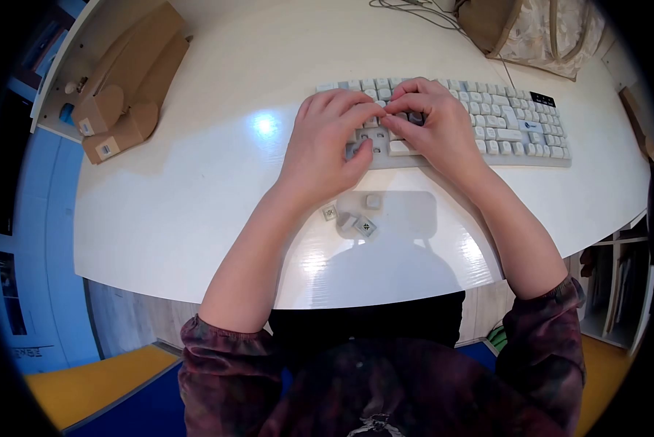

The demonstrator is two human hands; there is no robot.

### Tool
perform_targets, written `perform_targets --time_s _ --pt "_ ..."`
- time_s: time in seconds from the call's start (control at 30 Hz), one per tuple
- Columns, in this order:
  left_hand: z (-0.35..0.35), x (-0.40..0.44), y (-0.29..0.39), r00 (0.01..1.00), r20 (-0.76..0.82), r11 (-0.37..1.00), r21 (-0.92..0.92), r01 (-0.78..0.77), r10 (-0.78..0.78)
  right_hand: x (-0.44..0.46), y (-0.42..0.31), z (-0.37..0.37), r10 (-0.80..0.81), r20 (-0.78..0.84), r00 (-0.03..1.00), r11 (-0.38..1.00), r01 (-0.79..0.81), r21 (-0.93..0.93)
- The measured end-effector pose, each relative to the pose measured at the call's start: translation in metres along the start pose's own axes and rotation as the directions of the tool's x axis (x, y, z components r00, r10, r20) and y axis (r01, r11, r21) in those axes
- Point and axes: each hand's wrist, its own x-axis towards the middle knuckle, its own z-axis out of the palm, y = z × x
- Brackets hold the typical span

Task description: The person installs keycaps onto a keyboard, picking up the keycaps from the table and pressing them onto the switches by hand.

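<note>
A white keyboard (513, 135) lies across the far side of the desk. Over its left part, my left hand (331, 138) rests with fingers stretched out and thumb apart; the index fingertip meets the fingertips of my right hand. My right hand (435, 120) is bent in a pinch above the keys, and whatever lies between thumb and index finger is hidden. Below my left hand, bare switch spots (374, 137) show where keycaps are off. Nearer to me lie several loose keycaps, among them a light one (373, 201) and an upturned one (365, 227).
Folded brown cardboard (134, 91) stands at the desk's left back. A beige patterned bag (538, 33) sits at the back right, beside a grey cable (429, 10). The white desk (188, 211) ends in a curved front edge close to my body.
</note>
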Motion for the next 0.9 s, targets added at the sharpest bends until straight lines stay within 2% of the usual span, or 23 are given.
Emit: perform_targets --time_s 0.2,0.33,0.43,0.53,0.63,0.73,0.9 --pt "0.002 -0.002 0.001 0.999 0.011 0.999 -0.033 0.035 -0.035 0.003 0.001 -0.003 0.093 0.063 0.994 0.994 -0.096 0.049" --pt "0.002 0.001 0.004 0.998 0.02 0.998 -0.022 0.063 -0.063 0.005 -0.001 -0.006 0.09 0.089 0.992 0.996 -0.091 0.012" --pt "0.002 0.002 0.007 0.998 0.01 0.998 0.005 0.066 -0.066 0.001 0.001 -0.006 -0.013 0.017 1.0 1.0 0.013 -0.003" --pt "0.001 -0.001 0.007 0.999 0.006 0.998 0.042 0.047 -0.048 -0.003 0.004 -0.007 0.077 0.032 0.997 0.983 -0.081 0.165" --pt "-0.001 0.001 0.004 1.0 0.011 0.995 0.099 -0.01 0.009 -0.008 0.007 -0.009 -0.114 -0.011 0.993 0.993 0.114 0.014" --pt "-0.002 0.001 0.004 0.999 -0.003 0.986 0.162 -0.046 0.047 -0.009 0.004 -0.009 -0.24 -0.018 0.971 0.965 0.236 -0.11" --pt "0.002 -0.002 0.004 0.998 -0.028 0.98 0.192 -0.052 0.059 -0.009 -0.001 -0.01 -0.31 0.008 0.951 0.927 0.305 -0.217"
